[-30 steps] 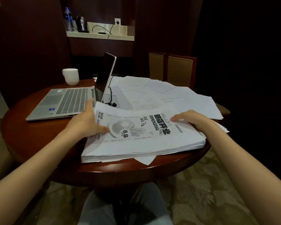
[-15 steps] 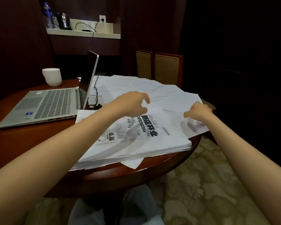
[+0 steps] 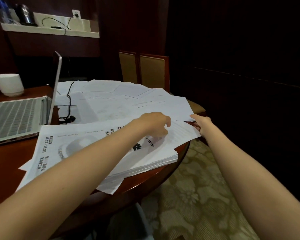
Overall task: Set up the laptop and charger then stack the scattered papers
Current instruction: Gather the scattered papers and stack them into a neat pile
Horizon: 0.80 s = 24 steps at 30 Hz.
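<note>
Looking at the table (image 3: 7, 161): scattered papers (image 3: 111, 97) cover the back, stack (image 3: 68, 135) sits beside the open laptop (image 3: 16, 116). Both hands just left the stack, so stacking continues: right hand (image 3: 202, 122) pinches a loose sheet (image 3: 177, 106), left hand (image 3: 154, 122) curled beside it, grip unclear.

On the top sheet (image 3: 87, 141) beside the laptop (image 3: 16, 116) I read "11.19-11.21" along its laptop-side edge, plus Chinese print my forearm mostly covers.
</note>
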Available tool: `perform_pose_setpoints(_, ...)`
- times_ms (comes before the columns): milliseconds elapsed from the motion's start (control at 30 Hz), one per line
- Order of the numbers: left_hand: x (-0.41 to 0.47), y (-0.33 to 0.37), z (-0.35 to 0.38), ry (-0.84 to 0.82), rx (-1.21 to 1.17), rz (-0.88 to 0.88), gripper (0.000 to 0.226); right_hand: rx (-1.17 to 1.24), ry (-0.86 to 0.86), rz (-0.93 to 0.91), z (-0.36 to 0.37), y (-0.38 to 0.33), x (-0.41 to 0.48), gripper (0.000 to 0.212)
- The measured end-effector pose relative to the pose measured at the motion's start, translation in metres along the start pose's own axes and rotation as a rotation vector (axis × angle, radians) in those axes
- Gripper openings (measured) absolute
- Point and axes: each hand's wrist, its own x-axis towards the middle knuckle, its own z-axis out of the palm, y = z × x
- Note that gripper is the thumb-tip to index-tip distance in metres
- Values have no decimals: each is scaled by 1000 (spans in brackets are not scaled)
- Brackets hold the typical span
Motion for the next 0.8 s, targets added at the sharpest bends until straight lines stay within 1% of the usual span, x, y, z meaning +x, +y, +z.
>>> perform_pose_setpoints(100, 6, -7, 8, -37, -11, -17, 36, -84, 54, -62, 3, -3, 7, 38)
perform_pose_setpoints(167, 9, -12, 13, -52, -50, -33, 35, -131, 50, -77, 2, -6, 12, 31)
perform_pose_setpoints(233, 14, -16, 17, -43, -118, -46, 41, -137, 22, -66, 0, -11, 11, 26)
perform_pose_setpoints(267, 17, -17, 18, -27, -167, -52, 48, -111, 1, -61, -1, -14, 11, 24)
perform_pose_setpoints(367, 25, -16, 20, 101, -333, -65, 71, 13, -37, -117, 5, -28, 1, 16)
perform_pose_setpoints(433, 32, -14, 18, 210, -453, -92, 78, 78, -63, -188, 10, -41, -9, 13)
perform_pose_setpoints(467, 35, -12, 16, 245, -517, -113, 78, 120, -90, -214, 12, -47, -15, 11)
perform_pose_setpoints(533, 43, -11, 12, 300, -588, -159, 67, 207, -164, -256, 17, -60, -27, 5)
perform_pose_setpoints(633, 51, -15, 3, 456, -584, -206, 33, 242, -269, -357, 21, -78, -42, 12)
perform_pose_setpoints(667, 51, -16, -1, 521, -613, -226, 29, 221, -300, -406, 22, -83, -46, 14)
perform_pose_setpoints(733, 51, -21, -11, 625, -700, -244, 30, 160, -364, -511, 23, -91, -52, 17)
perform_pose_setpoints(800, 48, -28, -21, 729, -765, -246, 30, 135, -416, -555, 21, -95, -54, 15)
